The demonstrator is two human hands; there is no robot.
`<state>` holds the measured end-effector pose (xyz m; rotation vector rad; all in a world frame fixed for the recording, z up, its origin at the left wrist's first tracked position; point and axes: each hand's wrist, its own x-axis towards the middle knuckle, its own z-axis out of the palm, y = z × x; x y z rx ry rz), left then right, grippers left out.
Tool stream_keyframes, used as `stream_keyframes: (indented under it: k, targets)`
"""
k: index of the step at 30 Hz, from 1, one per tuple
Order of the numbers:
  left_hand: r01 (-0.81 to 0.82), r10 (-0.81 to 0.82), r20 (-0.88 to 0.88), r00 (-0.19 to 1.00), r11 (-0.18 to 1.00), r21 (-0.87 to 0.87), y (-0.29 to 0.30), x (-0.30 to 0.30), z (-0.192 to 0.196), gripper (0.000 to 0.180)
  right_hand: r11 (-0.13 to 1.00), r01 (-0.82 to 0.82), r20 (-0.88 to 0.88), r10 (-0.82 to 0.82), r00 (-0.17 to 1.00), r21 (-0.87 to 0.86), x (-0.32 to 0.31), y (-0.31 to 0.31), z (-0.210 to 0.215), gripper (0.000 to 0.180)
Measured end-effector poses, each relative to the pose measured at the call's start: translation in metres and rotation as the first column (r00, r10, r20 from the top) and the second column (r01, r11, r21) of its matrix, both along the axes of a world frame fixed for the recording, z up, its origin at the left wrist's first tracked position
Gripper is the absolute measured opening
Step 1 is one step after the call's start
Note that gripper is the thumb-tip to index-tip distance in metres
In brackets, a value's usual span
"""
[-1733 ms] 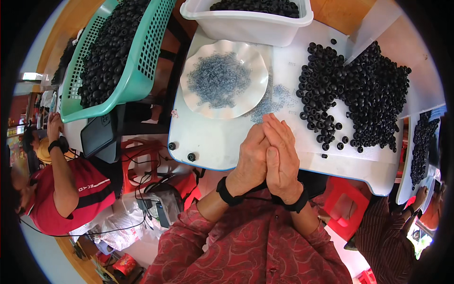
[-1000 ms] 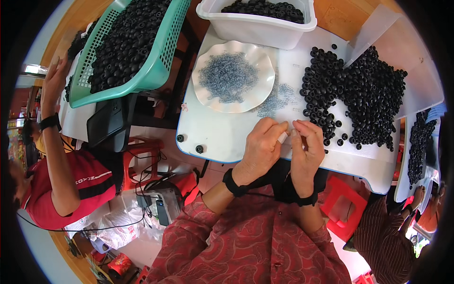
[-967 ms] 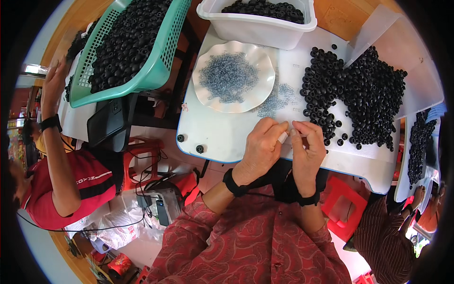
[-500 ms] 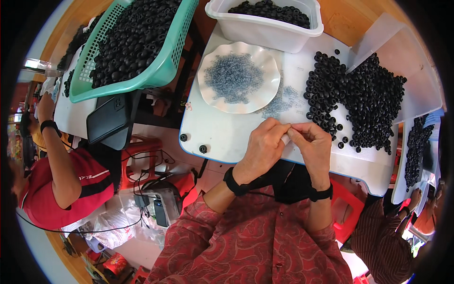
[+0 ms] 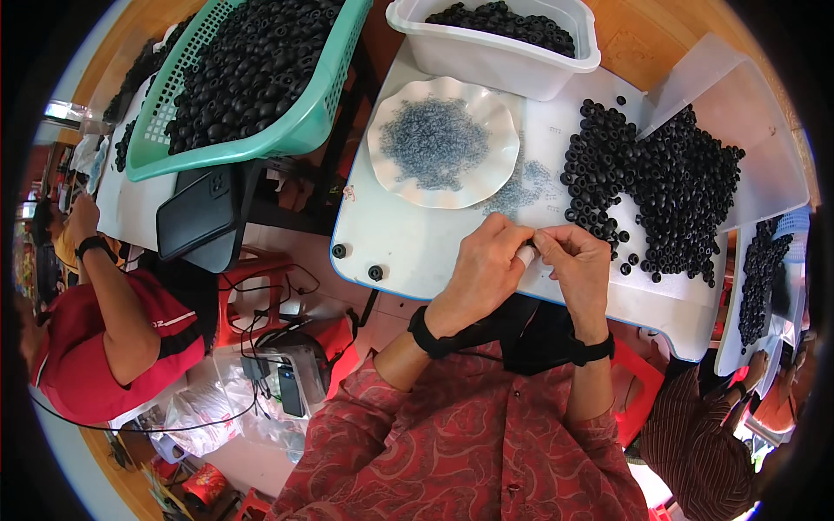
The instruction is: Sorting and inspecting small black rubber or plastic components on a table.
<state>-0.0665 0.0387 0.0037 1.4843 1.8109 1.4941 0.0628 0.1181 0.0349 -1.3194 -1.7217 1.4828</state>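
My left hand (image 5: 486,271) and my right hand (image 5: 578,267) meet over the table's near edge, fingertips pinched together. A small black piece (image 5: 532,245) shows between them, mostly hidden by the fingers. White wrapping (image 5: 525,255) covers one finger of the left hand. Beyond the hands, a scalloped white plate (image 5: 499,143) bears a heap of tiny clear grey-blue parts (image 5: 433,143). More such tiny parts (image 5: 521,187) lie loose beside it. To the right spreads a pile of black, round, hollow pieces (image 5: 686,182), several of them close to my right hand.
A white tub (image 5: 512,74) of black pieces stands at the back. Left of it, a green basket (image 5: 287,135) is heaped with more. A translucent bin (image 5: 764,148) lies tipped at the right. Two black pieces (image 5: 375,273) sit near the left corner. Co-workers (image 5: 122,339) sit on both sides.
My fingertips have parted slightly, and the small black piece between them now shows. Both hands stay in nearly the same place. The co-worker's arm at the left has shifted slightly.
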Motion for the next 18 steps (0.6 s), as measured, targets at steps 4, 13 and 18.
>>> stream_keyframes:
  k: [4, 13, 18]
  targets:
    - [-0.025, 0.025, 0.02, 0.999, 1.0, 0.005, 0.0019, 0.0026, -0.0012, 0.021, 1.0, -0.017, -0.015, 0.017, 1.0, 0.017, 0.0001, -0.0002, -0.0021, 0.013]
    - [0.059, -0.058, 0.067, 0.996, 0.998, -0.01, -0.0023, -0.0025, -0.0009, 0.032, 0.997, -0.075, 0.01, 0.075, 0.997, -0.015, 0.0013, 0.0051, -0.002, 0.016]
    - [0.129, -0.145, 0.164, 0.976, 0.986, 0.106, -0.0017, -0.0048, 0.0035, 0.041, 0.999, -0.034, 0.024, 0.034, 0.999, 0.003, 0.0, 0.0051, -0.0036, 0.014]
